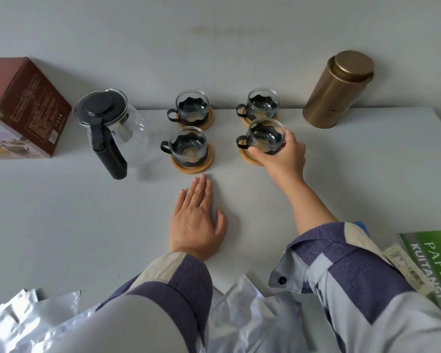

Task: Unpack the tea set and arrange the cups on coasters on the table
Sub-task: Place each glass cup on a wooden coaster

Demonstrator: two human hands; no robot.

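Several glass cups in black holders form a square on the white table (87, 212). The far left cup (192, 107), the near left cup (187, 147) and the far right cup (262, 103) each stand on a round wooden coaster. My right hand (283, 155) grips the near right cup (265, 136) from its right side, over a wooden coaster (251, 160); whether the cup touches it I cannot tell. My left hand (196, 217) lies flat on the table, fingers apart, just in front of the near left coaster (192, 166).
A glass teapot (112, 128) with a black lid and handle stands left of the cups. A brown box (23, 105) sits at the far left. A gold tin (337, 89) stands at the back right. Silver wrappers (252, 314) and a green booklet (433, 253) lie near me.
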